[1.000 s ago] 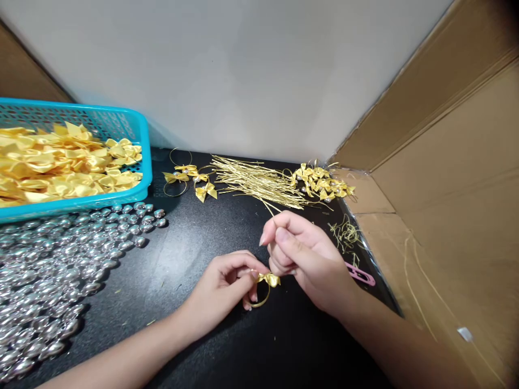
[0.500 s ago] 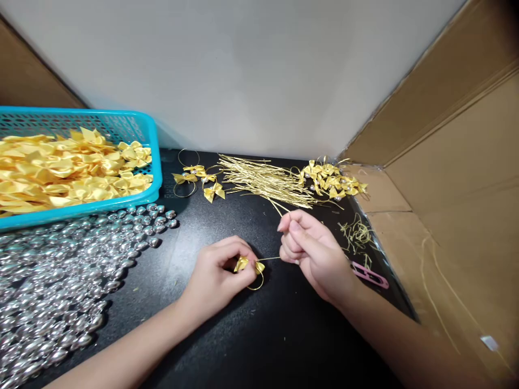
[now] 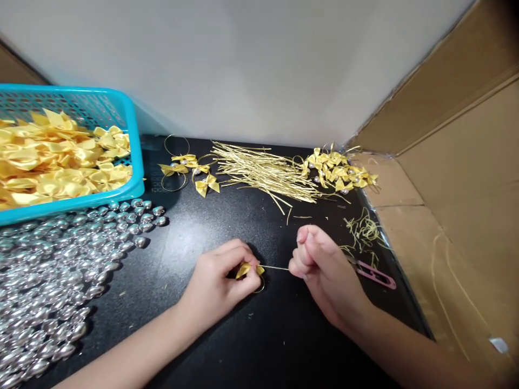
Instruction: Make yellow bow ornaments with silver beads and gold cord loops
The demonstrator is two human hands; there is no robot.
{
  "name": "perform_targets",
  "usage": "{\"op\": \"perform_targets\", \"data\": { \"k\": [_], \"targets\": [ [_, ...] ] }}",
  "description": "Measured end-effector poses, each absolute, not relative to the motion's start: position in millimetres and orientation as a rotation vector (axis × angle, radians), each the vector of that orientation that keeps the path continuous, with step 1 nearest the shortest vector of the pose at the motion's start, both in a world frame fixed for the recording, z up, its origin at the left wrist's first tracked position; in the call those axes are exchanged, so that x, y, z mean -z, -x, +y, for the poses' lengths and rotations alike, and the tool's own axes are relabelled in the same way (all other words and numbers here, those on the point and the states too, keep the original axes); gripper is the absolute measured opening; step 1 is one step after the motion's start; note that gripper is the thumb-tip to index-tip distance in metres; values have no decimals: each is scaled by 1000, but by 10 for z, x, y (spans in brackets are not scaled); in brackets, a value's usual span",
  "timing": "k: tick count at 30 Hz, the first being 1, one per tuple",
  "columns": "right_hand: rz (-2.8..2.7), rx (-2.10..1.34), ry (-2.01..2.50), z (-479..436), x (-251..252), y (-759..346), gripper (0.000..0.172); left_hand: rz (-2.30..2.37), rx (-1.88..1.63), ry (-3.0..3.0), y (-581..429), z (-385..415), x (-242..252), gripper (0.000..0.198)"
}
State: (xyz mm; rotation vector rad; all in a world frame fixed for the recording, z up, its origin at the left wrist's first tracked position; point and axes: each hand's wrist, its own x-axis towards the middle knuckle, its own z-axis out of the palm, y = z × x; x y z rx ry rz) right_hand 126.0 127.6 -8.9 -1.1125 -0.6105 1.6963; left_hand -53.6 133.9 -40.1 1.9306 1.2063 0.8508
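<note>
Near the middle of the black table (image 3: 219, 346), my left hand (image 3: 227, 275) pinches a yellow bow (image 3: 244, 270) between thumb and fingers. Part of a thin gold loop shows below the bow. A thin cord (image 3: 276, 267) runs taut from the bow to my right hand (image 3: 318, 262), which is closed on its other end. The bow's centre is hidden by my left fingertips.
A blue basket (image 3: 137, 146) of yellow bows stands at the left, with silver beads (image 3: 52, 281) in front. Gold cords (image 3: 267, 173) and finished bows (image 3: 336, 170) lie at the back. Thread scraps (image 3: 365, 229) and a pink-handled tool (image 3: 377, 274) are right.
My right hand has moved slightly right and away from my left hand, and more of the taut cord shows between them. The camera view has shifted a little.
</note>
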Motion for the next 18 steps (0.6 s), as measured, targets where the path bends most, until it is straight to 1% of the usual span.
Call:
{"op": "perform_targets", "data": {
  "k": [5, 9, 13, 18],
  "targets": [
    [-563, -1739, 1059, 1296, 97, -1302, 18, 1202, -835, -1920, 548, 1359, 399, 12],
    [-555, -1748, 1002, 1366, 117, -1323, 15, 1180, -792, -1804, 575, 1391, 383, 12],
    [-577, -1773, 952, 1415, 141, -1343, 11, 1153, -787, -1653, 592, 1419, 366, 14],
    [-649, -1798, 959, 1426, 201, -1367, 11, 1126, -822, -1632, 614, 1416, 347, 20]
  ]
}}
